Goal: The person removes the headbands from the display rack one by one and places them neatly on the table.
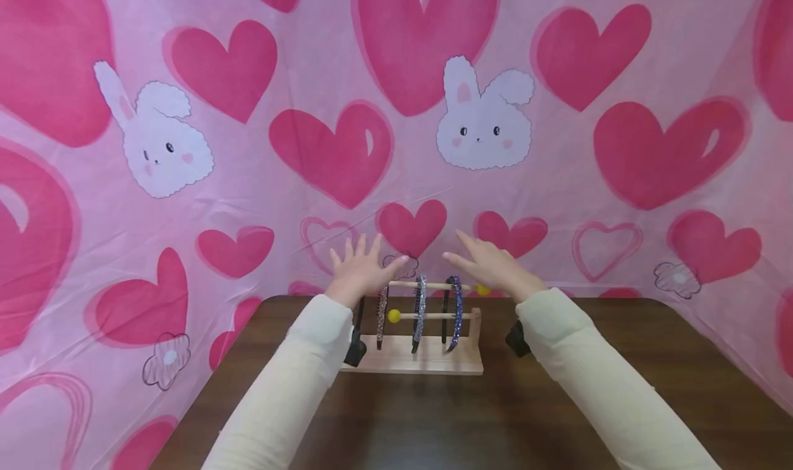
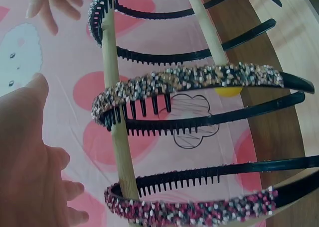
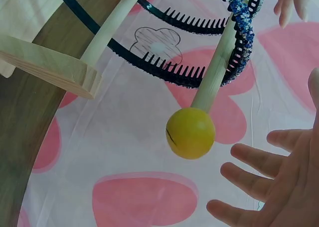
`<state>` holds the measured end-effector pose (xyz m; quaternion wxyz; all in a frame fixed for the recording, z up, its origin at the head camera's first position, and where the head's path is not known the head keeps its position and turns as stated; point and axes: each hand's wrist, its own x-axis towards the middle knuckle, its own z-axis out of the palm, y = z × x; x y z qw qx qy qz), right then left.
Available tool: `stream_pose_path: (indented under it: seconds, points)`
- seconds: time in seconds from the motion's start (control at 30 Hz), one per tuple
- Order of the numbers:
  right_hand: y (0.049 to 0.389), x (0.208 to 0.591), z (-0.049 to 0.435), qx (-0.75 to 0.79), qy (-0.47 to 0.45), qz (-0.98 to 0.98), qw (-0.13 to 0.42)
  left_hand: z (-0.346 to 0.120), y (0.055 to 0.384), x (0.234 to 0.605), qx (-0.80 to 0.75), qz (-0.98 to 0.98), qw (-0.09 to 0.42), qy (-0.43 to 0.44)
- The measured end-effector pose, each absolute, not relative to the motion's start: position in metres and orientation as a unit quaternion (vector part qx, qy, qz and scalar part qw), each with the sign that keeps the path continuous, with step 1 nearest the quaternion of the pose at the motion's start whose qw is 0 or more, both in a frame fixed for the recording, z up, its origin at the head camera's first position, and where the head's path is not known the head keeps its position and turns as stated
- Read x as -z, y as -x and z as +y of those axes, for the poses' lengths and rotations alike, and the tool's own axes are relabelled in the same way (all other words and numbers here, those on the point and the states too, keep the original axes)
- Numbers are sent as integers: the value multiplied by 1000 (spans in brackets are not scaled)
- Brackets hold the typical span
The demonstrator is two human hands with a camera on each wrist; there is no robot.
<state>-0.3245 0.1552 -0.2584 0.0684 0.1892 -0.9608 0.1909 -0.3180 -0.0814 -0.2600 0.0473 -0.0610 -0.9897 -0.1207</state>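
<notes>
Head cam: L hand (image 1: 364, 273), R hand (image 1: 497, 268) hover nr headbands (image 1: 421, 302).

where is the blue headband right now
In the head view, the blue headband hangs toward the right end of the wooden stand, between the silver headband and the yellow ball near the right hand.

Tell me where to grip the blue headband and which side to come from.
I'd pinch the blue headband by its top curve, with the right hand coming from above and the right. It hangs over the upper rod, ends down, comb teeth facing inward; no other headband hangs on that side, the silver headband being to its left.
</notes>
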Motion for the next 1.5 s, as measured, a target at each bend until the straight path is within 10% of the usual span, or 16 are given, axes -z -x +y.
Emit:
stream_pose_path:
  seconds: [1.5]
  points:
    - [319,275,172,-311,-181,-932,37,-172,293,313,218,-965,129,65]
